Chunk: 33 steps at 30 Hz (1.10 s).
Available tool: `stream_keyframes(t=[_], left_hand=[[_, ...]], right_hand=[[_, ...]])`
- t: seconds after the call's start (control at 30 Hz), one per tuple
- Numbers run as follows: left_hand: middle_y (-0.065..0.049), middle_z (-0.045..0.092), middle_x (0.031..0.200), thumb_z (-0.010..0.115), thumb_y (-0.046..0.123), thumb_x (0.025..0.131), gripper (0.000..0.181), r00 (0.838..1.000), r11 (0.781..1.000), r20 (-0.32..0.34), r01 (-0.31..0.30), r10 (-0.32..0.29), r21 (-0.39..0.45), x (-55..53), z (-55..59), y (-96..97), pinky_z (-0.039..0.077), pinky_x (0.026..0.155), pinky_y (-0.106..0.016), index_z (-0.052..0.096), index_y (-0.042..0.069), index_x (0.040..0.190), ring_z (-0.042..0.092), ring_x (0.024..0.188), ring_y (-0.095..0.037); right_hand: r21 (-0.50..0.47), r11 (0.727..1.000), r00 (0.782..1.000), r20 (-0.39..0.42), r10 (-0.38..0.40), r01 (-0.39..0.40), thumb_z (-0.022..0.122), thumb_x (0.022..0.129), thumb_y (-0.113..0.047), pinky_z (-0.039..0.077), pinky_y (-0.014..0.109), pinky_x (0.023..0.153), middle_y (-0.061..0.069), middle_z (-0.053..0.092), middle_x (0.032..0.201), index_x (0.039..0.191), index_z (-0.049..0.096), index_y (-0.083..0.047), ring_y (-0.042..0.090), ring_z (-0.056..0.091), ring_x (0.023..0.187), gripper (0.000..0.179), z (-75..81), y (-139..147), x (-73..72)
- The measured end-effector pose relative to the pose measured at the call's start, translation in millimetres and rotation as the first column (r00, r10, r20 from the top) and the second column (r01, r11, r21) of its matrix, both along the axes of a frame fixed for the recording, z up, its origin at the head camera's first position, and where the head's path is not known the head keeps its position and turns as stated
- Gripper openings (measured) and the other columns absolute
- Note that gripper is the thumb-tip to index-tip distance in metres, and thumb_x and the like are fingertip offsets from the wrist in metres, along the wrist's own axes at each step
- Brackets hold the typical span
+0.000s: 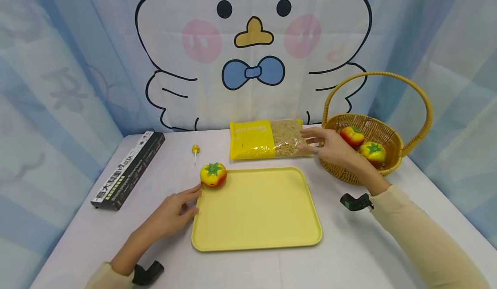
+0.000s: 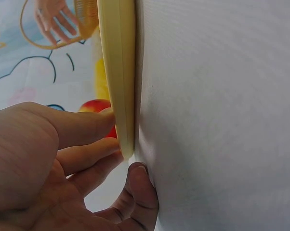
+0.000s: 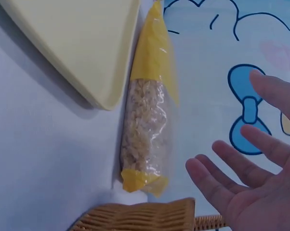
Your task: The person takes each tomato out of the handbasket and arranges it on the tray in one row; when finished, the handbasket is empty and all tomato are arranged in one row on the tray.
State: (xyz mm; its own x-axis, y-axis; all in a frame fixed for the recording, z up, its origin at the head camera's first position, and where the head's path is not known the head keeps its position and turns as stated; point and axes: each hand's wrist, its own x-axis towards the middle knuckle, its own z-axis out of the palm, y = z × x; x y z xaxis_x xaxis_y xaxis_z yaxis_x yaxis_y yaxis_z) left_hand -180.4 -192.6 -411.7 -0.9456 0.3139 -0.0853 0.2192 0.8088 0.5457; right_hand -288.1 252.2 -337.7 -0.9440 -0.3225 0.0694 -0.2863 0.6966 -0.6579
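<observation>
My left hand (image 1: 171, 215) touches the left rim of a yellow tray (image 1: 256, 211) with its fingertips, its fingers extended. A yellow-and-red fruit (image 1: 213, 175) with a green leafy top sits on the tray's far left corner, just beyond those fingers. My right hand (image 1: 330, 144), fingers spread and holding nothing, hovers between a yellow bag of pasta (image 1: 252, 140) and a wicker basket (image 1: 396, 144). The right wrist view shows this hand (image 3: 260, 163) apart from the pasta bag (image 3: 145, 120). Two similar fruits (image 1: 351, 136) are visible inside the basket, partly behind the right hand and wrist.
A black pasta box (image 1: 130, 168) lies slanted at the table's left side. Behind the tray is a small yellow-headed lollipop (image 1: 196, 149). The basket's tall arched handle (image 1: 427, 108) rises at the right. A printed curtain (image 1: 248, 99) closes off the back.
</observation>
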Motion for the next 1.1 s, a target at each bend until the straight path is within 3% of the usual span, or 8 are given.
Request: stream_keyframes(t=[0.37, 0.67, 0.87, 1.1], left_hand=[[-0.010, 0.045, 0.168, 0.072, 0.011, 0.099, 0.055, 1.000, 1.000, -0.001, 0.012, -0.012, 0.010, 0.2, 0.6, -0.4, 0.051, 0.076, -0.023, 0.056, 0.004, 0.152, 0.056, 0.090, -0.012], [-0.010, 0.045, 0.168, 0.072, 0.010, 0.099, 0.055, 1.000, 1.000, -0.007, 0.016, -0.015, 0.016, 0.9, 1.5, -0.1, 0.051, 0.076, -0.023, 0.056, 0.003, 0.151, 0.056, 0.090, -0.013], [-0.010, 0.045, 0.168, 0.072, 0.010, 0.099, 0.055, 1.000, 1.000, -0.003, 0.007, -0.007, 0.011, 0.7, 1.3, 0.1, 0.051, 0.076, -0.024, 0.057, 0.004, 0.151, 0.057, 0.091, -0.013], [-0.011, 0.045, 0.168, 0.072, 0.009, 0.099, 0.054, 1.000, 1.000, -0.012, 0.014, -0.014, 0.014, 0.8, 2.5, 0.2, 0.052, 0.078, -0.024, 0.057, 0.003, 0.151, 0.057, 0.091, -0.013]], right_hand=[[0.007, 0.998, 0.998, 0.008, -0.064, 0.064, 0.072, 0.101, -0.039, 0.048, 0.060, 0.112, 0.022, 0.058, 0.152, 0.152, 0.054, -0.008, 0.041, 0.057, 0.138, 0.063, 10.2, 38, 6.1], [0.085, 0.991, 0.994, -0.005, -0.105, 0.105, 0.071, 0.101, -0.043, 0.052, 0.063, 0.108, 0.023, 0.059, 0.151, 0.151, 0.055, -0.007, 0.044, 0.058, 0.135, 0.063, 16.4, 67, 12.1], [0.134, 0.985, 0.993, -0.041, -0.106, 0.111, 0.072, 0.101, -0.041, 0.055, 0.060, 0.103, 0.024, 0.064, 0.145, 0.148, 0.059, -0.007, 0.046, 0.065, 0.128, 0.059, 12.9, 89, 13.9], [0.201, 0.971, 0.992, -0.046, -0.120, 0.127, 0.073, 0.100, -0.041, 0.049, 0.067, 0.105, 0.030, 0.065, 0.141, 0.147, 0.058, -0.001, 0.049, 0.063, 0.127, 0.063, 5.8, 110, 17.3]])
